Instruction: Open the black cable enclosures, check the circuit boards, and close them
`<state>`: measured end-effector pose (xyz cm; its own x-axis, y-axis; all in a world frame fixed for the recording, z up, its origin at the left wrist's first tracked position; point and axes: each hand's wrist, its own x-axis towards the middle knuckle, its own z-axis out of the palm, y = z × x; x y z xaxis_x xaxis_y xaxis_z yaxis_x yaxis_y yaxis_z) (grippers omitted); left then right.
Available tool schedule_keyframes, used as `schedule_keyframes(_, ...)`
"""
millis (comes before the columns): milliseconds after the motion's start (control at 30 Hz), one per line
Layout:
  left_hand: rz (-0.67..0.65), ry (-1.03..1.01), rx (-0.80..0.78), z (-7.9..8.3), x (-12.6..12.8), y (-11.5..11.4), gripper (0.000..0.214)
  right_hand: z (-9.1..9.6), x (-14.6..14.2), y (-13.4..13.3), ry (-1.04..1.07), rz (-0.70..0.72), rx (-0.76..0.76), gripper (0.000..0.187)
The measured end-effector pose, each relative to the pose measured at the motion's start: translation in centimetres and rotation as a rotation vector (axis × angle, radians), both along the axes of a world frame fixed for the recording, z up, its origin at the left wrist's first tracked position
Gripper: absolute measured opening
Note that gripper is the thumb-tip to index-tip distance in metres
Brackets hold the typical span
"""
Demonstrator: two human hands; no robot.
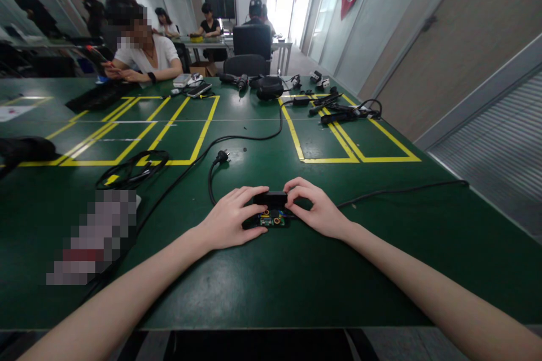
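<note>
Between my hands on the green table is a power adapter with its circuit board bare, showing copper coils and green and yellow parts. A black casing half stands tilted up behind the board. My left hand grips the adapter from the left, fingers over the casing and thumb at the board's near edge. The thumb and finger of my right hand pinch the right end of the casing. A black cord runs off to the right, and a plug on a short cord lies beyond my left hand.
A blurred-out object lies at left beside a coiled cable. Farther back are tangled black adapters and cords, a power drill and a black pouch. A co-worker sits across the table.
</note>
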<state>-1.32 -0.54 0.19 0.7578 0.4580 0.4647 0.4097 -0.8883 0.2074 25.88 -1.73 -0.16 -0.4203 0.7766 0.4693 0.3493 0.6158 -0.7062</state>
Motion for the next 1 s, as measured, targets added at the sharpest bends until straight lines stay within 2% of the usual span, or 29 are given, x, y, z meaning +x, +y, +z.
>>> schedule_keyframes(167,-0.012,-0.021,-0.080,0.0,0.0,-0.1,0.023,0.5,0.0,-0.2,0.017,0.033,-0.098,0.019)
schedule_keyframes(300,0.010,-0.088,-0.224,-0.1,0.2,-0.2,0.032,0.8,0.2,-0.4,0.003,0.114,-0.118,0.015)
schedule_keyframes(467,-0.008,-0.078,-0.262,0.0,0.3,-0.4,0.043,1.1,0.5,-0.6,-0.030,0.192,-0.132,0.022)
schedule_keyframes(567,-0.016,-0.072,-0.272,0.1,0.3,-0.4,0.041,1.2,0.3,-0.7,-0.074,0.190,-0.099,0.021)
schedule_keyframes(733,-0.076,-0.086,-0.339,0.2,0.3,-0.2,0.025,0.9,-0.1,-0.8,-0.154,0.194,0.014,0.025)
schedule_keyframes(867,-0.053,-0.062,-0.357,0.5,0.4,-0.1,0.024,0.6,-0.3,-0.8,-0.235,0.177,0.049,0.035)
schedule_keyframes(1000,-0.016,-0.018,-0.344,0.8,0.4,-0.3,0.024,0.5,-0.4,-0.7,-0.332,0.128,0.100,0.035)
